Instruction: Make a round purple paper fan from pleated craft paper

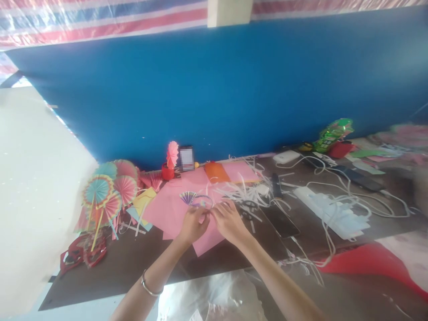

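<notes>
My left hand (194,226) and my right hand (228,220) meet over pink paper sheets (167,207), fingers pinched together. Between and just beyond the fingertips curves a thin purplish strip (203,196), seemingly held by both hands; its exact ends are hidden by my fingers. At its left end lies a small pleated paper fan (187,197) with dark and light stripes. Whether the fan is joined to the strip I cannot tell. A tangle of white paper strips (249,192) lies just right of my right hand.
Finished-looking pleated paper fans (96,191) pile up at the left. Behind the sheets stand a red pot (167,171) with a pink fan and an orange packet (216,172). A phone (281,220), white cables (329,214) and a power strip (321,211) cover the right side.
</notes>
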The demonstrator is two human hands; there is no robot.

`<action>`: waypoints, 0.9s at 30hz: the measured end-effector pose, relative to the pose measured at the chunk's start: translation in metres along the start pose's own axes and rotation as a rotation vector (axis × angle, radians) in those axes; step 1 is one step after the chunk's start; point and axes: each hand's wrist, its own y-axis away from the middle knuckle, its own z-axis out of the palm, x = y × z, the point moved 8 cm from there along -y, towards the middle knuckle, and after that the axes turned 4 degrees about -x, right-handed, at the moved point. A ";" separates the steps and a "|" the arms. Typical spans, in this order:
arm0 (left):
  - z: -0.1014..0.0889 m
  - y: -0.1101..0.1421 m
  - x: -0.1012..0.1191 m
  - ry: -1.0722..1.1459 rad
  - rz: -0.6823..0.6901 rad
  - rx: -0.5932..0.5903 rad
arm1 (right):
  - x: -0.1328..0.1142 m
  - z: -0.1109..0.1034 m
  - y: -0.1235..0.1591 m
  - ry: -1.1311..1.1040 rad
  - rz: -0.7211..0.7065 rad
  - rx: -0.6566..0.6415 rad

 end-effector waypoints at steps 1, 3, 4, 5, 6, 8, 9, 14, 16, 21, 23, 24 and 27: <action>0.001 0.000 -0.002 0.051 -0.031 -0.012 | -0.003 -0.001 0.001 0.032 -0.002 0.009; 0.004 0.000 -0.006 0.190 -0.116 -0.039 | -0.007 -0.003 0.003 0.085 -0.013 0.034; 0.006 0.000 -0.008 0.277 -0.163 -0.048 | -0.008 -0.006 0.006 0.100 -0.018 0.057; 0.008 0.000 -0.011 0.366 -0.210 -0.056 | -0.007 -0.009 0.009 0.104 -0.019 0.091; 0.010 -0.001 -0.013 0.449 -0.252 -0.062 | -0.003 -0.015 0.013 0.098 -0.003 0.153; 0.014 -0.006 -0.016 0.553 -0.311 -0.053 | 0.014 -0.035 0.025 0.067 0.119 0.358; 0.016 -0.012 -0.017 0.563 -0.316 -0.044 | 0.026 -0.046 0.035 0.048 0.224 0.483; 0.041 -0.067 -0.001 0.259 0.007 -0.101 | 0.063 -0.067 0.076 0.013 0.612 0.719; 0.061 -0.085 0.004 0.051 0.147 -0.245 | 0.064 -0.068 0.085 0.024 0.630 0.685; 0.030 -0.087 -0.058 -0.349 -0.293 -0.143 | 0.072 -0.069 0.115 0.032 0.655 0.625; 0.012 -0.064 -0.088 -0.467 -0.522 -0.134 | 0.079 -0.065 0.124 -0.039 0.664 0.610; 0.009 -0.052 -0.101 -0.472 -0.603 -0.161 | 0.082 -0.061 0.126 -0.100 0.671 0.596; 0.012 -0.026 -0.125 -0.376 -0.644 -0.162 | 0.087 -0.036 0.120 -0.389 0.703 0.513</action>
